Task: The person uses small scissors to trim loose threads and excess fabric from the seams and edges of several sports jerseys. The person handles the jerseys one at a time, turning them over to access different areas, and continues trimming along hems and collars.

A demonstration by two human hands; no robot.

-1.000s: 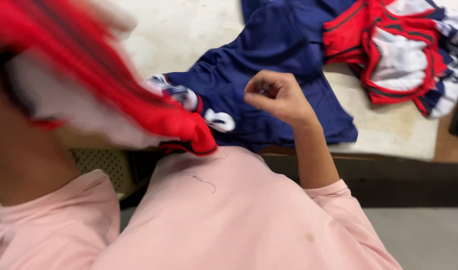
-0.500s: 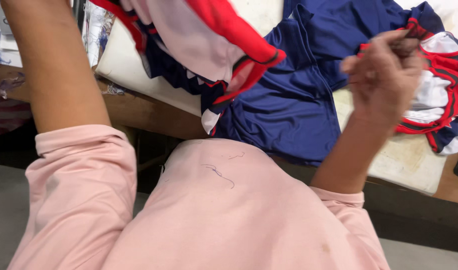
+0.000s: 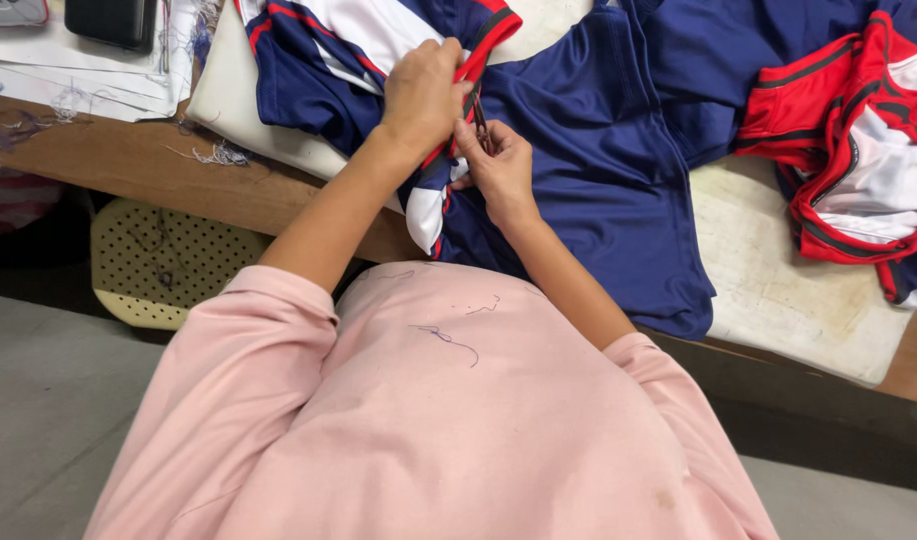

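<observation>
Both hands now together at jersey [image 3: 379, 40]

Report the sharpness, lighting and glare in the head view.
Head view: sharp throughout, no motion blur on the left hand, right hand or navy garment; soft, even light with faint shadows; no glare; slight wide-angle bending along the wooden table edge.

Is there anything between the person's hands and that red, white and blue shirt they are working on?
Nothing visible. The left hand already grips the garment at its red-trimmed edge, and the right hand touches the same edge just beside it, holding what looks like a small dark tool against the fabric.
</observation>
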